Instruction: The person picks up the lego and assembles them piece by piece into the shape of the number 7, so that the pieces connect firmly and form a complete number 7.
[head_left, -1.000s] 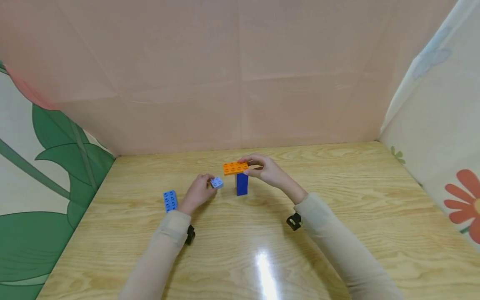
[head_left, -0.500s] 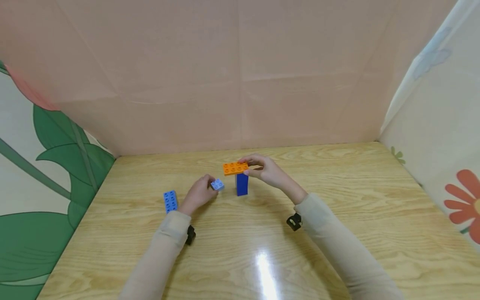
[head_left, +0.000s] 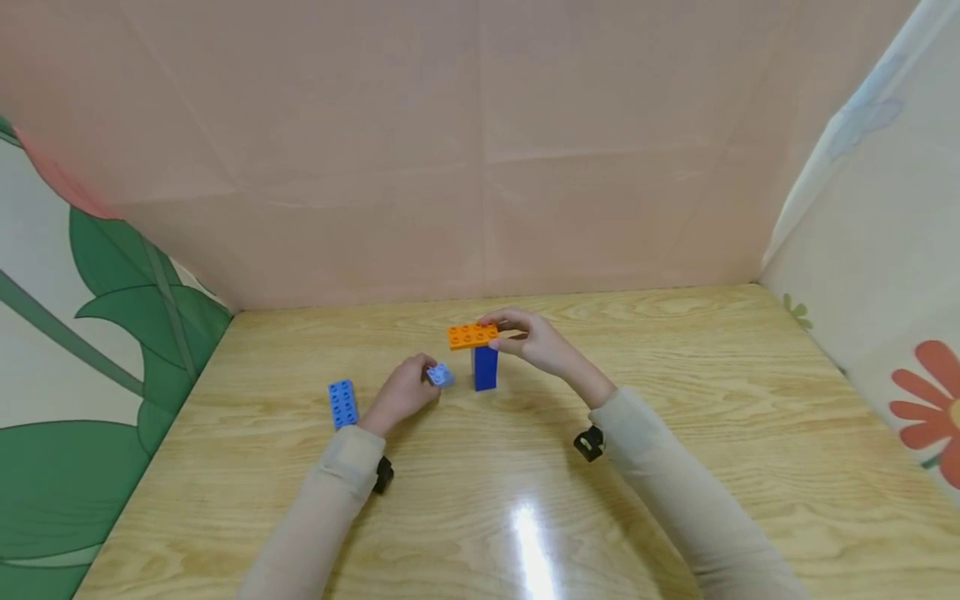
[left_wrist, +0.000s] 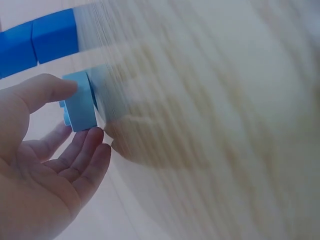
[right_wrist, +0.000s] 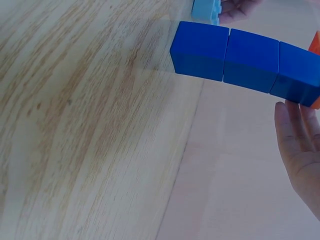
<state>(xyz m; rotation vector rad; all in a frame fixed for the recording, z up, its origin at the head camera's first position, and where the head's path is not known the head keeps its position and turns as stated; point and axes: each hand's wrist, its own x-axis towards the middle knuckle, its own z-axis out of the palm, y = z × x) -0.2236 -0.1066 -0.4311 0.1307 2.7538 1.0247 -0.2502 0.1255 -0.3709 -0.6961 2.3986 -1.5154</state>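
Dark blue tower: standing upright on the wooden table (head_left: 480, 517), looks like three blocks stacked; using this dark blue tower (head_left: 485, 368) as the landmark for the rest.
Orange brick: flat one, studs up; the orange brick (head_left: 471, 336) lies across the tower's top and sticks out past its left side.
Right hand: up at the tower's top, coming in from its right; the right hand (head_left: 536, 342) has thumb and fingers clamped on the orange brick's right end.
Light blue brick: small one, just left of the tower and apart from it; can't tell if the light blue brick (head_left: 441, 375) touches the table.
Left hand: left of the tower, low down; the left hand (head_left: 405, 390) pinches the light blue brick, thumb against fingers.
Long blue brick: the long blue brick (head_left: 342, 403) lies studs up, well left of the tower, by the left wrist.
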